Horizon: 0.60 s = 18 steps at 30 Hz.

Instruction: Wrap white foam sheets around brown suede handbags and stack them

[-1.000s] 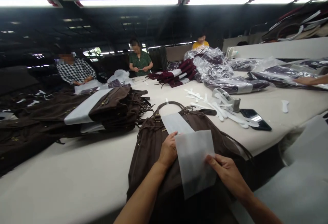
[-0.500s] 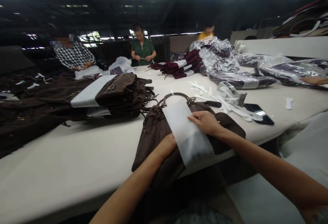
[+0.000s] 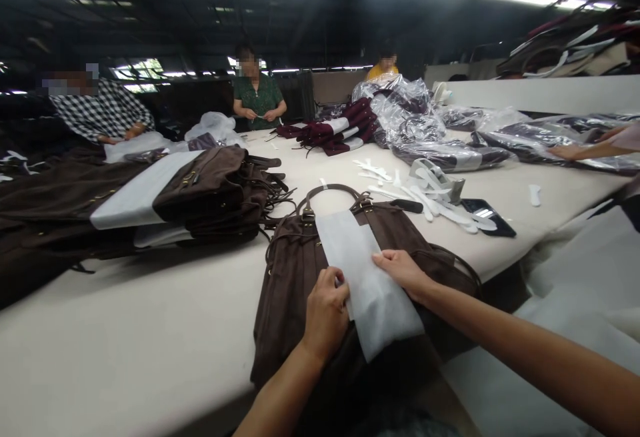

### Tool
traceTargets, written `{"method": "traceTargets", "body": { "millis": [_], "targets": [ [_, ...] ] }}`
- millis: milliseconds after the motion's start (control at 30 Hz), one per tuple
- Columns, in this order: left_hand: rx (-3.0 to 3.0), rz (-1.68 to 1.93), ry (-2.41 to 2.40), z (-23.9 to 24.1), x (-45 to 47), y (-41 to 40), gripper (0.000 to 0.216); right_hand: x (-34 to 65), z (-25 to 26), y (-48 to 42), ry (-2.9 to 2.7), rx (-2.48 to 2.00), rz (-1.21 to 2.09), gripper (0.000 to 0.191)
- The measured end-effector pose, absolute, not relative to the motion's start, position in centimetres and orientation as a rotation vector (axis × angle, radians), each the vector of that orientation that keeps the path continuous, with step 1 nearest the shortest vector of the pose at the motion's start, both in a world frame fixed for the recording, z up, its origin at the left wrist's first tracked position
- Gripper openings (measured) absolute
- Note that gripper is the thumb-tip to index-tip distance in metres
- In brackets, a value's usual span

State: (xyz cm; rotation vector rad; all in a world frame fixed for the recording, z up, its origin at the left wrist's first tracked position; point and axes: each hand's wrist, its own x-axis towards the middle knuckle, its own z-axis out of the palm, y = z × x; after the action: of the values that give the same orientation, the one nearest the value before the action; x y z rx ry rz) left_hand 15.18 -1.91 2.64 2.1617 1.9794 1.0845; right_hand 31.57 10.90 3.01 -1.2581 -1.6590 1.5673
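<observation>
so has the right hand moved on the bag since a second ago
Yes. The right hand went from the white sheet's lower right corner up its right edge, toward the brown bag's handle.

2 hands point(image 3: 327, 307), 1 phone point(image 3: 487, 216)

Brown bag point(image 3: 295, 277), white wrap point(image 3: 367, 277), blk/wht check shirt point(image 3: 103, 112).
</observation>
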Motion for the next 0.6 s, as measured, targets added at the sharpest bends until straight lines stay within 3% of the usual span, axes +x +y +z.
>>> {"method": "traceTargets", "body": {
  "millis": [200,333,500,600],
  "targets": [
    [1.829,1.282,1.634,2.9,15.6,-2.2,0.03,31.5,2.9,9.6,-1.633,-1.185,1.434,0.047],
    [1.787,1.065,1.576,4.5,15.8,-4.0,0.031,32.2,4.3,9.2,-1.714,-1.044,1.276,0.043],
    [2.01,0.724,1.83,5.1,16.6,-7.1,0.044,37.0,7.1,7.8,-1.632,-0.793,1.65,0.037],
    [2.214,0.708,1.954,4.2,16.9,-7.5,0.031,41.2,8.5,6.4,-1.726,-0.677,1.842,0.033]
  ]
}}
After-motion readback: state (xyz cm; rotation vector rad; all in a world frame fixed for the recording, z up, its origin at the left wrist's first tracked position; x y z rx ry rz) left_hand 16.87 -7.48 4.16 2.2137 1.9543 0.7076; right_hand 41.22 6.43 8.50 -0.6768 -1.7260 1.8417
